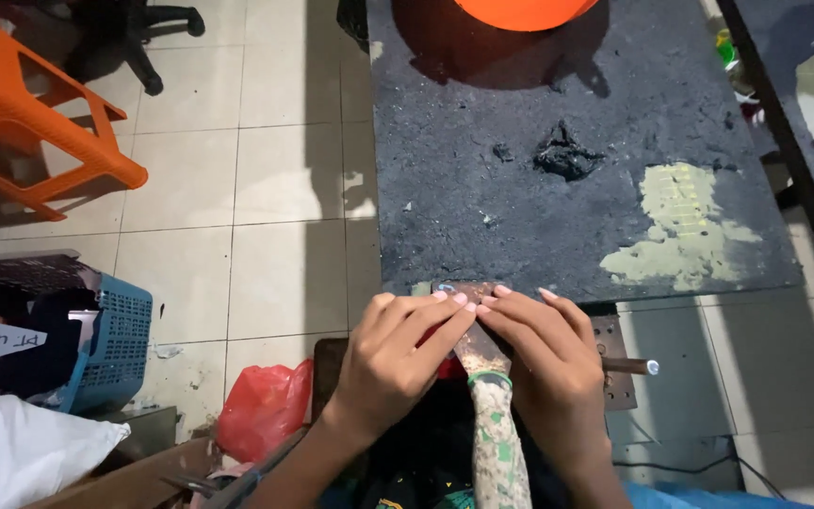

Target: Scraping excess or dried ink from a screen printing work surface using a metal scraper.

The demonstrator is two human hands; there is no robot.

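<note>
Both hands met at the near edge of the dark bench point(558, 188), fingertips pressed together over a narrow, worn strip of material point(479, 347). The left hand point(396, 363) came in from the lower left with its fingers curled and pinched down on the strip's upper end; something red showed just under its fingers, too hidden to name. The right hand point(546, 363) mirrored it from the right, fingers bent and closing on the same end, so the two sets of fingertips touched above the strip. Neither hand was nearer: they held the piece evenly between them.

The strip's long axis ran toward and away from the person, from the fingertips at the bench edge back down between the wrists, where it widened into a speckled green and pale length point(499, 443) lying in the lap. A thin metal rod point(628, 366) stuck out to the right from behind the right hand, roughly crosswise to the strip, over a perforated metal plate point(614, 363).

Farther out, the bench top was blackened and scarred, with a clump of charred residue point(567, 155) and a pale worn patch point(680, 226). On the tiled floor to the left sat a red plastic bag point(261, 405), a blue basket point(110, 349) and an orange plastic chair point(30, 113).
</note>
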